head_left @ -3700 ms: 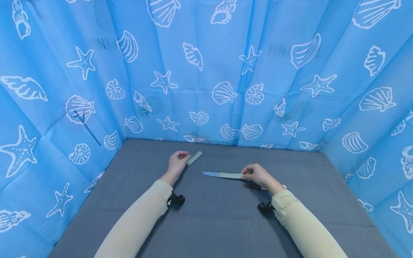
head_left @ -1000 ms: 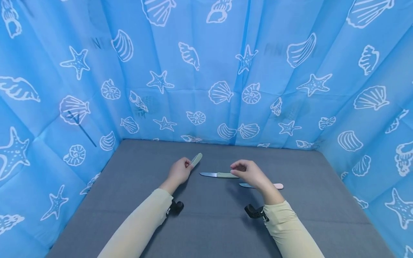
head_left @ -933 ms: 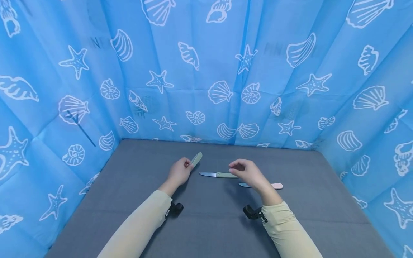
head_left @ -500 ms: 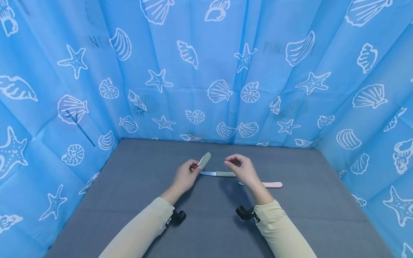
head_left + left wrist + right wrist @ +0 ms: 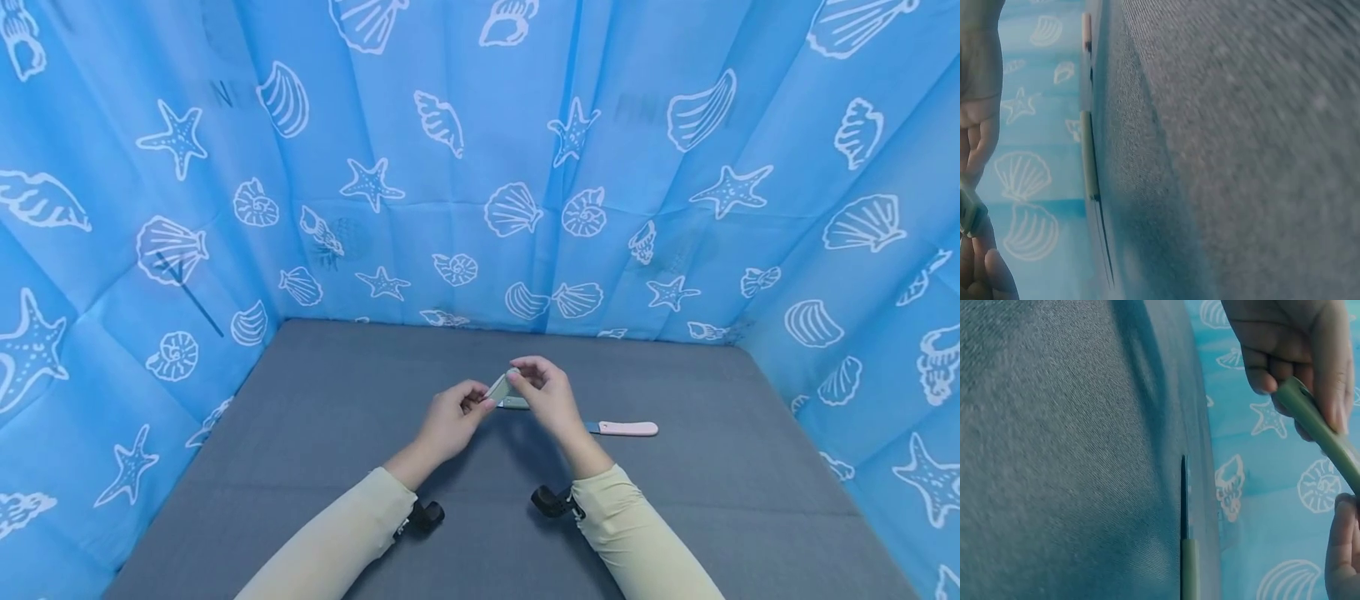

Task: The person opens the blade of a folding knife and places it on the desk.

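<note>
In the head view, a folded pale green pocket knife is held up above the table between both hands. My left hand grips its near end between thumb and fingers. At the far end, my right hand pinches it with thumb and fingertips. The right wrist view shows the green handle slanting from one hand to the other. Behind the hands an open green knife lies on the table, partly covered by them. An open pink-handled knife lies to its right, its blade mostly behind my right hand.
The table has a dark grey cloth top. A blue curtain with white shells and starfish surrounds its back and sides. Black wrist cameras sit under both forearms.
My left hand has lifted the folded green knife and carried it right. My right hand has let go of the open green knife, moved left and taken the folded knife's far end.
</note>
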`<state>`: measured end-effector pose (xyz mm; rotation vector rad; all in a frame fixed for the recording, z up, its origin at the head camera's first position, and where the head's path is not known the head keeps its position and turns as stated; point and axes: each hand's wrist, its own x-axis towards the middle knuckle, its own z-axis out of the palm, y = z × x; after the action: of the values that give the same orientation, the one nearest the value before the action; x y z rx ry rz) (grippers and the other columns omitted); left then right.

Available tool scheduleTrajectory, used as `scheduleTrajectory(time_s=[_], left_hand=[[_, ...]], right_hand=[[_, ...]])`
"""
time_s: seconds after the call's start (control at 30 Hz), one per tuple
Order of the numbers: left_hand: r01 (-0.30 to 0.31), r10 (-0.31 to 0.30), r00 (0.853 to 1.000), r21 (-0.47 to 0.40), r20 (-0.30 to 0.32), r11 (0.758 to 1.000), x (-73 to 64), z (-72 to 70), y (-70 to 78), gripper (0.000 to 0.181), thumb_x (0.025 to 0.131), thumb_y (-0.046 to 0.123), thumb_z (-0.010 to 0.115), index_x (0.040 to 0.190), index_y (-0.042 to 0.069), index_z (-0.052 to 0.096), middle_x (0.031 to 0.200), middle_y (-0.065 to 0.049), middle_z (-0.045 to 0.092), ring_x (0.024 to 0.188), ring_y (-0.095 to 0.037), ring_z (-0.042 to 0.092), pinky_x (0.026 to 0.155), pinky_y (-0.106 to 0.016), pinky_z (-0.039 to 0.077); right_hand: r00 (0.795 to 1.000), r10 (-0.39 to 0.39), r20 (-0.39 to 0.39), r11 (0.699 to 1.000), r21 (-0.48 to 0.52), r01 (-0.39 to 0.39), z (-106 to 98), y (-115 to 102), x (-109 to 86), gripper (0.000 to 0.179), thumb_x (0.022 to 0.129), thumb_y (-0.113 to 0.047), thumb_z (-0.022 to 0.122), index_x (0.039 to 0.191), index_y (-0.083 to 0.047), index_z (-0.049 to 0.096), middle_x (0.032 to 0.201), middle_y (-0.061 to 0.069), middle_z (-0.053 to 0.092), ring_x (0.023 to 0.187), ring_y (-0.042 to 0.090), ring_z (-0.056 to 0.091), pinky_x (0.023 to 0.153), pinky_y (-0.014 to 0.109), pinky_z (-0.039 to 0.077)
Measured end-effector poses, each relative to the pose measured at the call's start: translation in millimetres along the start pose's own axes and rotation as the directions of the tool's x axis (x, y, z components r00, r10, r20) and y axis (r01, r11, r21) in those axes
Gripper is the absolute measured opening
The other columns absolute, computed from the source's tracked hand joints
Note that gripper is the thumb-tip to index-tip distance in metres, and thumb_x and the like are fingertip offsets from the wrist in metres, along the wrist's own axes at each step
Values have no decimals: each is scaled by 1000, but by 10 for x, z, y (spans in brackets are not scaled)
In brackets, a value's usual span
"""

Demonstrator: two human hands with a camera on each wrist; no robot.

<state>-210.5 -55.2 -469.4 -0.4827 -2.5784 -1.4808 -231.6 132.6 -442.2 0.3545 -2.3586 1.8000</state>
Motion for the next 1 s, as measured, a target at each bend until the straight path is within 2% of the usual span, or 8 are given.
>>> scheduleTrajectory(time_s=[0.17,0.27,0.43,0.5,0.67,0.83,1.0], left_hand=[[-9,9,1000,-19,1,1000,1,9,10,19,99,27,66,113,14,68,93,5,68,78,-7,62,68,-26,53],[-14,14,1000,-29,9,999,-8,3,19,16,98,26,67,109,14,66,91,5,67,77,-7,62,68,-26,53],[-10,13,996,-34,93,999,-20,-16,26,11,99,24,67,102,16,60,86,7,65,74,-8,62,64,-27,53],[-1,7,989,-38,146,999,-19,-31,24,11,99,23,65,99,16,57,82,6,64,69,-9,60,60,-27,51],[-22,22,969,-3,245,1000,-1,-51,-3,19,102,31,61,92,16,55,72,4,57,56,-10,50,51,-26,42],[-58,43,950,39,309,998,13,-71,-37,27,103,39,56,87,18,52,66,3,50,51,-10,44,50,-26,38],[-51,42,937,17,348,999,9,-84,-47,28,103,38,55,85,18,53,69,3,52,54,-12,45,53,-26,40]], right_hand=[[999,35,5,998,51,-35,26,16,4,29,97,-12,68,122,4,64,105,18,66,91,27,68,77,28,57],[998,61,26,993,101,-64,19,-109,-37,28,97,-6,66,121,7,63,104,20,66,89,24,69,79,30,58],[995,77,70,985,150,-87,14,-32,-38,27,96,-5,67,120,7,65,103,19,68,86,13,69,80,37,59],[993,65,100,986,150,-79,15,66,-21,27,96,-8,69,120,5,66,105,18,69,88,13,70,81,38,59],[983,50,179,990,122,-73,0,94,-53,29,95,-12,70,120,2,68,107,17,71,94,16,70,81,35,59],[969,75,237,990,102,-102,-5,100,-75,28,96,-13,69,121,-1,69,111,14,72,95,18,70,82,35,58],[961,70,268,991,88,-97,-19,97,-85,27,97,-15,68,120,-1,71,113,15,72,94,20,71,83,41,58]])
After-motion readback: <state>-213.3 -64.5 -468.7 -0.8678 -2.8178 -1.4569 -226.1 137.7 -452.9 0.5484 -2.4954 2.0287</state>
